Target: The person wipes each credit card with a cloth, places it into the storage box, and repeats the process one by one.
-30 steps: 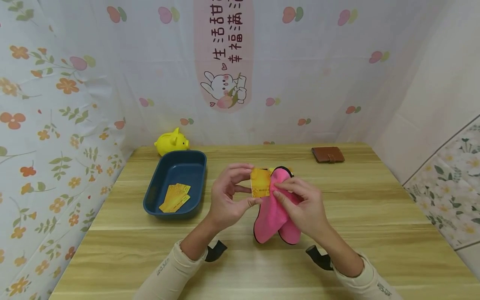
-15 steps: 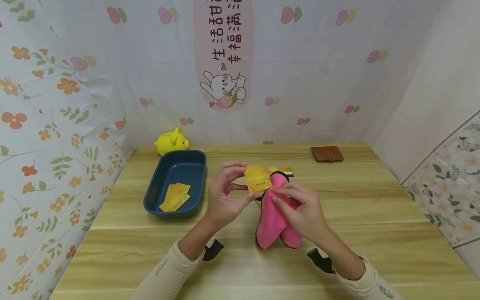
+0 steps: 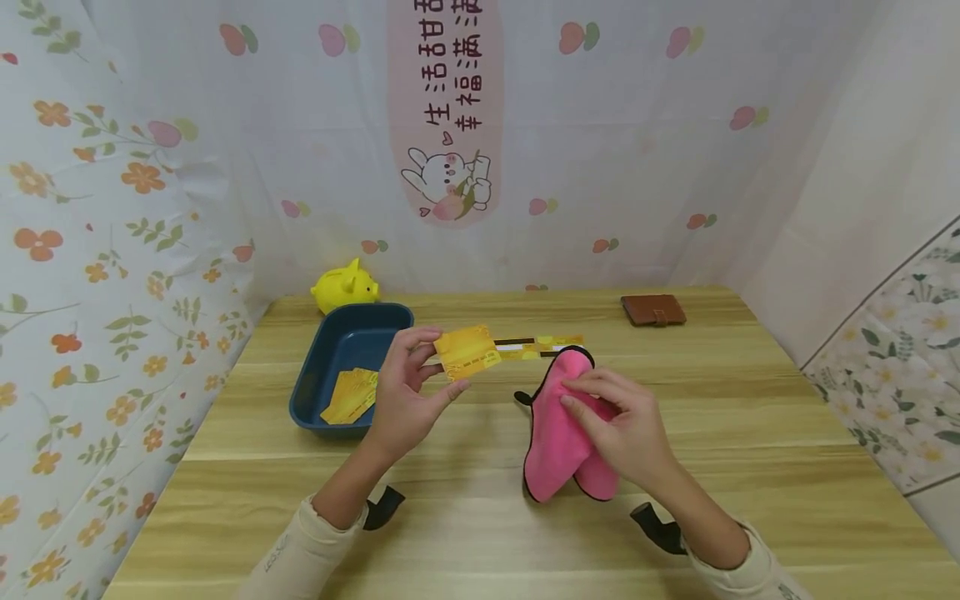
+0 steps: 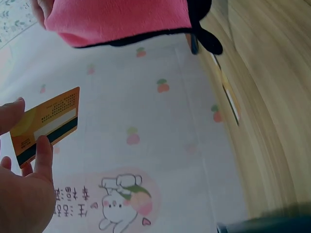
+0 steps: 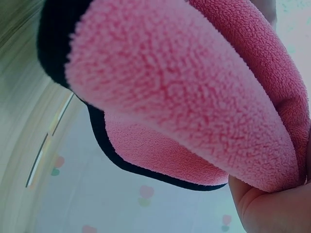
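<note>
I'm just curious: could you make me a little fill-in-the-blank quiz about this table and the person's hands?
1. The left hand holds a card that is ____ (touching / apart from) the pink cloth.
2. The right hand pinches that cloth, whose edging in the head view is ____.
3. The tray holding several cards is ____.
4. The yellow figure behind the tray is shaped like a ____.

Missing words: apart from; black; blue; pig.

Through the right wrist camera I see the pink cloth (image 5: 170,77) as nubby, matt fleece, its black edging (image 5: 105,141) flatter and smoother. The yellow card (image 3: 467,352) looks like smooth plastic to me, as do the blue tub (image 3: 363,343) and piggy bank (image 3: 343,288). I read the wallet (image 3: 653,310) as leather-like, the bench (image 3: 480,525) as smooth, wood-grained, faintly shiny, and the backdrop (image 3: 615,167) as creased cloth.
</note>
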